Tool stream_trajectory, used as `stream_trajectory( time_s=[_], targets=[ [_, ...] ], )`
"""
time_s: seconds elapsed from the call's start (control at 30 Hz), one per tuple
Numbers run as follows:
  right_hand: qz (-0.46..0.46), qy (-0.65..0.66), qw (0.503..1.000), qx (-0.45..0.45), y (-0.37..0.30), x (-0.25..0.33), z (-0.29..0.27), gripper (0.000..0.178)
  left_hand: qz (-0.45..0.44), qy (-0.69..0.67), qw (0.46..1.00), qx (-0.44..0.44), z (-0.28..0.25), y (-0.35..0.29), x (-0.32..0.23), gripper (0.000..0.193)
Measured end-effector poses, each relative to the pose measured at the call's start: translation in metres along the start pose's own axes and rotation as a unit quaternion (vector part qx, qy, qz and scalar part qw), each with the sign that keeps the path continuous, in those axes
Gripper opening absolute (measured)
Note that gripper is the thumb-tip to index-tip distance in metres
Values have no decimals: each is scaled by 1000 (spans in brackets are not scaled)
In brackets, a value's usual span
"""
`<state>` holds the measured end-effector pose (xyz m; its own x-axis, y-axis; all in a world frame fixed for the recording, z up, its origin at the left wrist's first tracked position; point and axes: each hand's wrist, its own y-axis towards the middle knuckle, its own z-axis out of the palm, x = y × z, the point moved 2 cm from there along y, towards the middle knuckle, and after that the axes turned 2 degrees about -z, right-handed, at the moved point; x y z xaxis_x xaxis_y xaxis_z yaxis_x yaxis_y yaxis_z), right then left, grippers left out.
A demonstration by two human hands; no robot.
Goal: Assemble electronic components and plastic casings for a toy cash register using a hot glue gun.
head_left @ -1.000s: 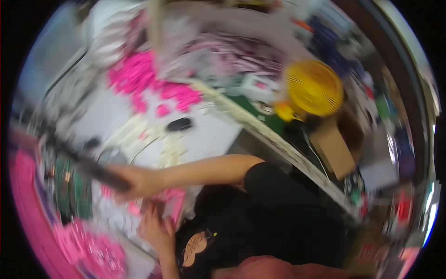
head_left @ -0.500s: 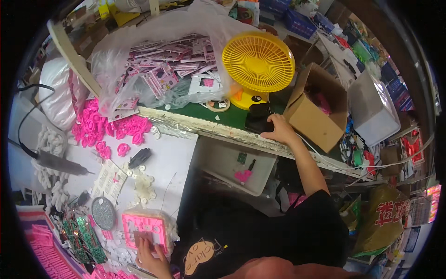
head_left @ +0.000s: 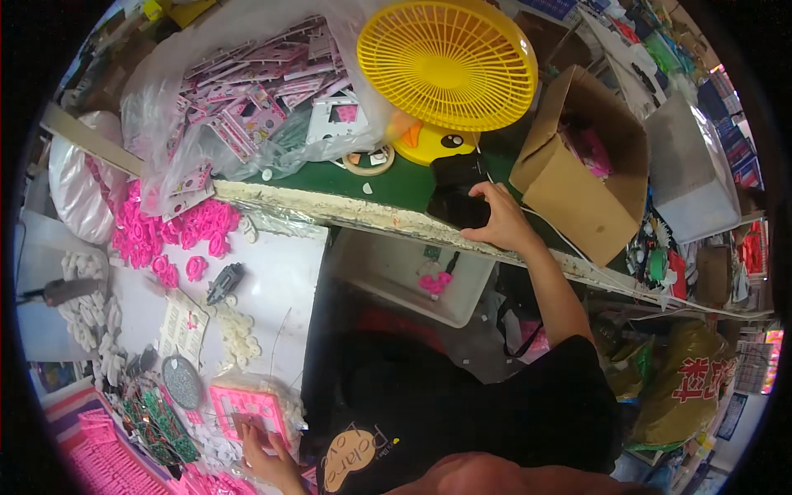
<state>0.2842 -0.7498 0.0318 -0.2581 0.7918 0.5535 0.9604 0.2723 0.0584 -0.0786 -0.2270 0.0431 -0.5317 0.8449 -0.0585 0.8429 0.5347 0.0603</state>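
- The green shelf (head_left: 404, 195) crosses the upper middle.
- The white tabletop (head_left: 285, 264) lies below it, left.
- The yellow fan (head_left: 448, 70) stands on the shelf.
- The cardboard box (head_left: 582, 202) sits open, right of the fan.
- The pink frame (head_left: 247, 401) lies on the tabletop's near end.
- The right hand (head_left: 505, 221), half-curled, touches the black object; its grip I cannot tell.
- The left hand (head_left: 268, 459), fingers slightly parted, rests on the frame; its grip is unclear.
- The flat black object (head_left: 454, 200) lies at the shelf's front edge.
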Motion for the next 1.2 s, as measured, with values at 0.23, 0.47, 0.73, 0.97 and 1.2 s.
stream_trajectory(
  time_s=[0.23,0.47,0.73,0.97,1.2],
  targets=[
    [50,-20,999,5,-2,18,-2,76,26,-3,999,-18,0,-5,8,40],
    [61,-39,997,13,-2,22,-3,79,31,-3,999,-31,0,0,9,35],
    [53,-27,998,17,-3,26,-10,76,13,-21,999,-31,-1,-1,4,35],
    [-26,-31,999,-2,3,24,-4,72,-14,-107,994,-14,-3,-6,-9,36],
    [-142,12,989,-37,6,121,16,56,-38,-110,990,-83,-15,2,-4,40]
  ],
)
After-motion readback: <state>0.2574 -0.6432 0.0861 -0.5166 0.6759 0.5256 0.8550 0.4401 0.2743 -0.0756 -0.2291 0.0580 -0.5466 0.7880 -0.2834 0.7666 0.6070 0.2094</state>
